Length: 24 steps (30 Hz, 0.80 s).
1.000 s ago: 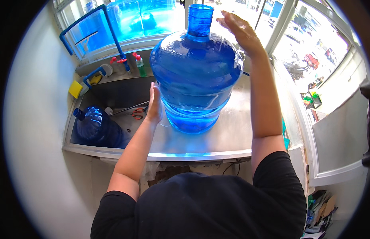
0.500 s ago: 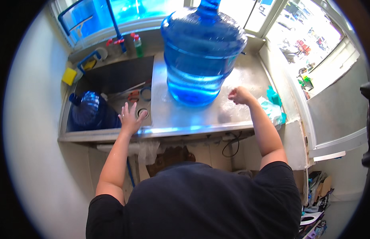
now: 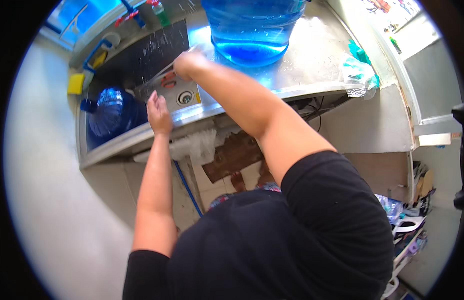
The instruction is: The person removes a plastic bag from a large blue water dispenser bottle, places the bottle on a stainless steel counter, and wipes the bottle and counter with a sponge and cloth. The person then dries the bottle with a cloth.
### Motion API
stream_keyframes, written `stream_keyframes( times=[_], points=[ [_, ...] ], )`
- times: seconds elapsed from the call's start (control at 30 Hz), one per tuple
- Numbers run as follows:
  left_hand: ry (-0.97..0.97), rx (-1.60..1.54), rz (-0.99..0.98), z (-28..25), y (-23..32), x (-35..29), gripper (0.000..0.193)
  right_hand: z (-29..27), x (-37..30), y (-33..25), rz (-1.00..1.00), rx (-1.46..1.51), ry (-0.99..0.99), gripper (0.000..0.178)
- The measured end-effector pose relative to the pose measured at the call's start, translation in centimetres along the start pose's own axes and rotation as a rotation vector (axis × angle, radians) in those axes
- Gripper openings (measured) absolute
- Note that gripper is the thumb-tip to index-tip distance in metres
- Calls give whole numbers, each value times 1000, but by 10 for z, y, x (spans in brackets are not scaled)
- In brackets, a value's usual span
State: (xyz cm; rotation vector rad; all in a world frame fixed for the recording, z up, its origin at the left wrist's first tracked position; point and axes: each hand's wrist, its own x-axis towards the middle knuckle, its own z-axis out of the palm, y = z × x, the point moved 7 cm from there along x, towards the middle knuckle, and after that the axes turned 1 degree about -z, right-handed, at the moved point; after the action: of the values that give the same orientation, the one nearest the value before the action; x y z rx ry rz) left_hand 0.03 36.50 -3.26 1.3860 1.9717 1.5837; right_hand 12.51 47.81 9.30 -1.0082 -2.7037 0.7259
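My left hand [image 3: 159, 114] hovers at the sink's front edge with nothing in it, its fingers loosely extended. My right hand [image 3: 189, 65] reaches across to the right side of the sink [image 3: 147, 57]. It looks curled but is smeared by motion, so I cannot tell what it holds. A thin pale rod [image 3: 159, 75] runs up to it from the sink floor. Below it lie an orange-red piece [image 3: 168, 79] and the drain [image 3: 185, 98]. On its side in the sink rests a blue water jug [image 3: 112, 114]. A larger blue jug [image 3: 252, 35] stands on the steel counter, cut off above.
A yellow sponge [image 3: 76, 84] sits on the sink's left rim. Behind are a red-handled tap [image 3: 127, 18] and a green bottle [image 3: 162, 15]. Crumpled plastic bags [image 3: 359, 70] lie at the counter's right end. Water drops fleck the air above the sink.
My right hand has swung left from beside the large jug to the sink. My left hand's fingers have drawn together somewhat. The view has tilted and dropped, so the jug's top is out of sight.
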Motion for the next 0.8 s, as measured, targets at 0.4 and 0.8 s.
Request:
stream_keyframes(
  times=[0.4, 0.8],
  points=[
    [-254, 617, 201, 34, 33, -16, 37, 238, -344, 183, 822, 869, -362, 50],
    [-274, 612, 110, 33, 20, -11, 31, 16, -316, 186, 130, 1280, 125, 46]
  ],
)
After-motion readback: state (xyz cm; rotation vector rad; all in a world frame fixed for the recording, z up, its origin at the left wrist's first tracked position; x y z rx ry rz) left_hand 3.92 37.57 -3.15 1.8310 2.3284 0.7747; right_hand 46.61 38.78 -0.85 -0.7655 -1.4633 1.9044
